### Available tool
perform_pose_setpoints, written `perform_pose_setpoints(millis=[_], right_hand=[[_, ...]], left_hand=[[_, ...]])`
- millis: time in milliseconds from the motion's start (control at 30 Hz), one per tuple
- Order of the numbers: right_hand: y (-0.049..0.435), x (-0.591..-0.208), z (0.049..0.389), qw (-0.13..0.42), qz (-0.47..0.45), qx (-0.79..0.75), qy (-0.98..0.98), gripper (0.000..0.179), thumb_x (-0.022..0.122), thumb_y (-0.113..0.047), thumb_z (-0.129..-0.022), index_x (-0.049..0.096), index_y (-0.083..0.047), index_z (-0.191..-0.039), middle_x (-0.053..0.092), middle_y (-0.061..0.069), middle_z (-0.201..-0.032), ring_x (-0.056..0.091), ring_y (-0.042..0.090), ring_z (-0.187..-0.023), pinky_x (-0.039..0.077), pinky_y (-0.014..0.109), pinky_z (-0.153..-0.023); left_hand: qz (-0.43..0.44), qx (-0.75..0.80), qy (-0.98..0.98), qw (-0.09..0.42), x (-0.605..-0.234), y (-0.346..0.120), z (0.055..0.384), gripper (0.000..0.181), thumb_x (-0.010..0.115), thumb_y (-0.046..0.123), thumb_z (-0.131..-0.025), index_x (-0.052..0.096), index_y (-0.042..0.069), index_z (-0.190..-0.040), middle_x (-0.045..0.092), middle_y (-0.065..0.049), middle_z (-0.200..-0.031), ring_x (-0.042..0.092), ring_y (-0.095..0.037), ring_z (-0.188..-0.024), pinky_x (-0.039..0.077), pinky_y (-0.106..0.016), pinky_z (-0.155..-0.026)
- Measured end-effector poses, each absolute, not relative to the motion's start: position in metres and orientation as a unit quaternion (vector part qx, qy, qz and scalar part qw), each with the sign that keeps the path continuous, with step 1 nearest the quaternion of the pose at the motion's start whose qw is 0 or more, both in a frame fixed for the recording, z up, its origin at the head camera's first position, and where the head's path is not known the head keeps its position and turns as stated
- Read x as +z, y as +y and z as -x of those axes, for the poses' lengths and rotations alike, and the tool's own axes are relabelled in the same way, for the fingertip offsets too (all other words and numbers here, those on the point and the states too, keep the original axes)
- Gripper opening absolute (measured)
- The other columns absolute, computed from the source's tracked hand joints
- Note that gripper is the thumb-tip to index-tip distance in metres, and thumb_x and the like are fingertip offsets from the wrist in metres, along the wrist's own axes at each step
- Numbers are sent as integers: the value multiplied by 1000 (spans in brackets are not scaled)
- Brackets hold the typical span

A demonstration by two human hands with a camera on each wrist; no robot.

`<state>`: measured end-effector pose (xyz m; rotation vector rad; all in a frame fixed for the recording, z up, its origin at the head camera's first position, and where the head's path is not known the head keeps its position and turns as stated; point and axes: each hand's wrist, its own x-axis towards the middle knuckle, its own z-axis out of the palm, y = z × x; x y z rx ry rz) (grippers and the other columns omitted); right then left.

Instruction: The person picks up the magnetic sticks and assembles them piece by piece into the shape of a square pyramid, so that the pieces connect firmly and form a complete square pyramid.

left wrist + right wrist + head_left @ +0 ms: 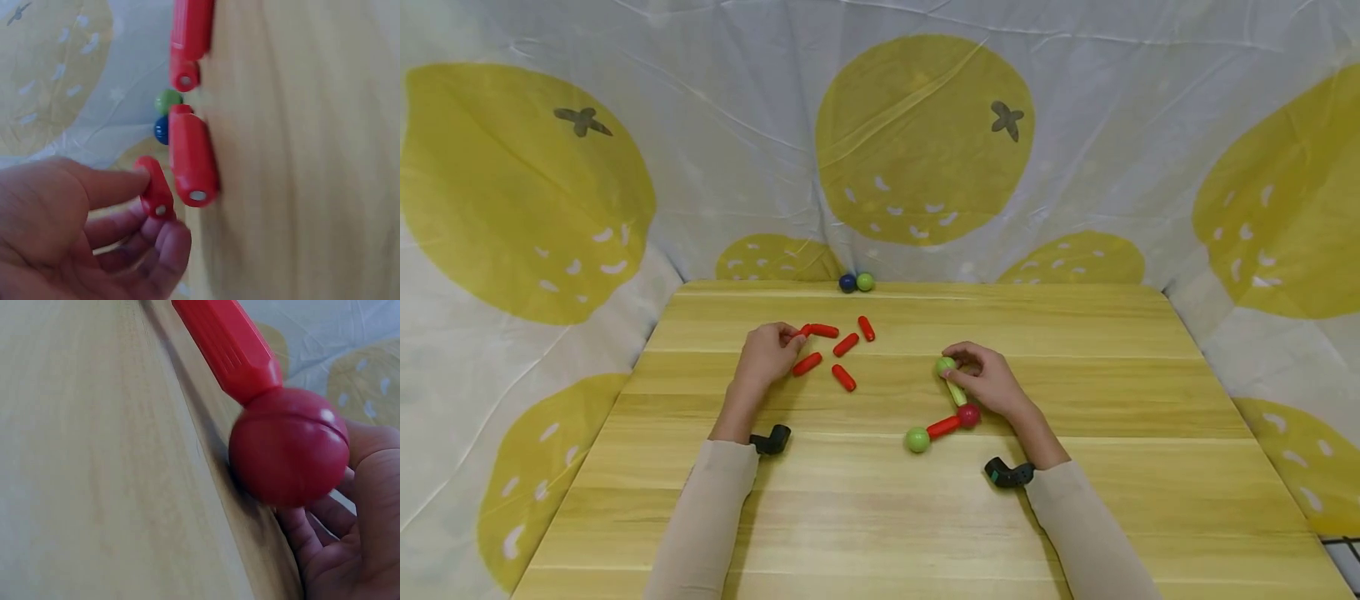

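Observation:
Between thumb and fingers, my left hand (pixel 766 357) pinches a short red rod (pixel 155 187) with a small silvery disc in its end. Several loose red rods (pixel 844 377) lie just right of that hand. My right hand (pixel 991 382) grips a green ball (pixel 945 365) at the top of a joined chain. From this ball a light green rod (pixel 957 393) runs down to a dark red ball (pixel 968 416). Another red rod (pixel 943 428) links the dark red ball to a second green ball (pixel 917 439). In the right wrist view, the right fingertips are hidden behind the dark red ball.
A blue ball (pixel 847 283) and a green ball (pixel 865 282) sit side by side at the back edge of the wooden table (pixel 880 525). A lemon-patterned cloth (pixel 737 167) hangs behind and along both sides. Each wrist carries a black camera (pixel 1009 473).

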<state>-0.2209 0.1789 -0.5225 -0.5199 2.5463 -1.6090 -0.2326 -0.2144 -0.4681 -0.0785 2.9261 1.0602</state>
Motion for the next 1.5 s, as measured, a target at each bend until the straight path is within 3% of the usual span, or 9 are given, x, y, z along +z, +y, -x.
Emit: perform_pose_setpoints(millis=[200,333,533,867,1100,1500], right_hand=[[178,-521,223,47,161,-534,829,30,75,-12,-95,69,0,-123,71,20,-113,65,27,-99,55,19,-77],[176,-505,216,62,163,-547,819,30,73,-8,-96,67,4,-123,70,24,-114,67,33,-100,56,19,-79],[172,-486,206,60,178,-555,810,30,72,-6,-96,67,6,-123,69,25,-115,67,32,-102,57,19,-84],[166,-487,206,50,188,-566,801,33,73,-4,-95,65,9,-125,69,26,-119,66,29,-104,56,21,-90],[169,-520,220,53,189,-558,807,34,74,-9,-96,67,3,-127,69,22,-121,65,35,-105,57,28,-91],[167,-524,219,43,205,-533,820,31,76,-19,-96,70,-10,-125,71,9,-116,66,20,-95,55,23,-85]], left_hand=[[-70,368,926,49,-455,-196,228,29,67,27,-102,71,5,-121,72,-14,-116,69,-28,-104,58,-41,-87],[-133,382,912,68,-455,-171,223,24,71,22,-99,73,9,-119,74,-8,-113,71,-23,-100,59,-40,-89],[-215,380,895,87,-469,-134,217,19,74,21,-97,76,15,-115,74,3,-105,67,-12,-90,58,-31,-83],[-223,402,885,68,-477,-103,211,19,75,21,-97,78,15,-114,77,3,-106,70,-9,-91,60,-28,-83],[-227,388,891,66,-485,-90,214,18,73,21,-98,77,15,-114,76,2,-106,69,-9,-93,59,-30,-86],[-240,388,889,35,-494,-84,216,19,72,20,-98,77,14,-116,77,0,-109,71,-11,-97,60,-30,-87]])
